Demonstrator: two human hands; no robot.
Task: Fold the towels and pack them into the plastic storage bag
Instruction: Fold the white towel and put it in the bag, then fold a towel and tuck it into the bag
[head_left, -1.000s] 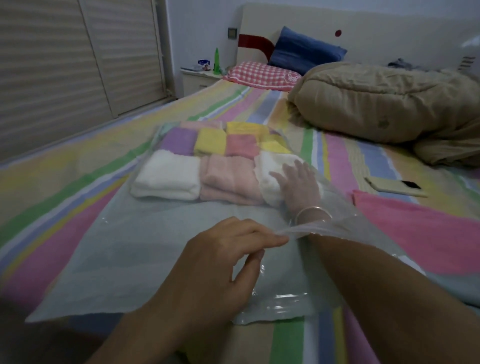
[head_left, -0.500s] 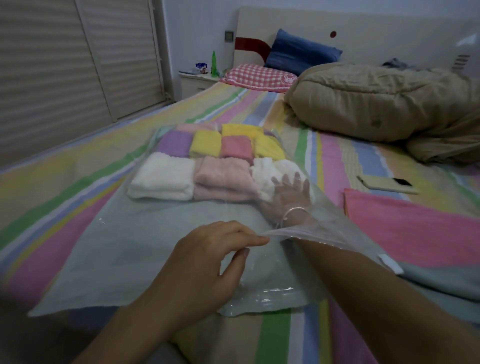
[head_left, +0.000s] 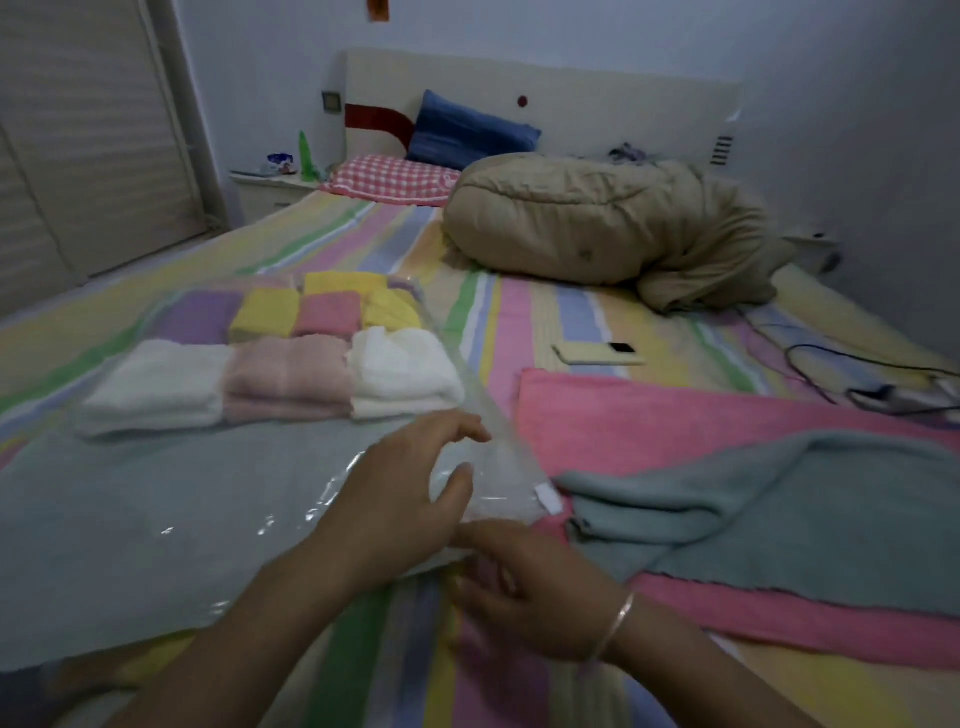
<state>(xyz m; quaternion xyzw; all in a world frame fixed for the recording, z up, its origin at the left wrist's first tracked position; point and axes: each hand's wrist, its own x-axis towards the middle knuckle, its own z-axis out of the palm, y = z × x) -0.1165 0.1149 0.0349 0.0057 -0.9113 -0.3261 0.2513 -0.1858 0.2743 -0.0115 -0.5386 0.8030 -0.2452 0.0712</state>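
We're between towels here. The bag (head_left: 171, 519) lies flat across the striped bed (head_left: 524, 322), and its far end is already packed: a row of white, pink and white folded towels (head_left: 291, 376) in front, with purple, yellow and pink ones behind, all under the clear plastic. Our left hand (head_left: 400, 506) hovers at the bag's open corner, fingers spread and loosely bent, thumb apart from them; it looks to be touching or just above the plastic, and we can't tell if it pinches anything. Our right hand (head_left: 524, 592) sits just beside it, below the corner, fingers loose on the sheet, gripping nothing we can make out. The two hands are close together, nearly touching.

Off to the right, the grey-green towel (head_left: 779, 525) lies spread and rumpled on top of the pink towel (head_left: 649, 421), both unfolded and outside the bag. So by our reckoning, packing is well along but not finished. Next call: reach right, take the grey-green towel by its edges, fold it compact, then lift the bag's mouth and slide it in behind the front row.
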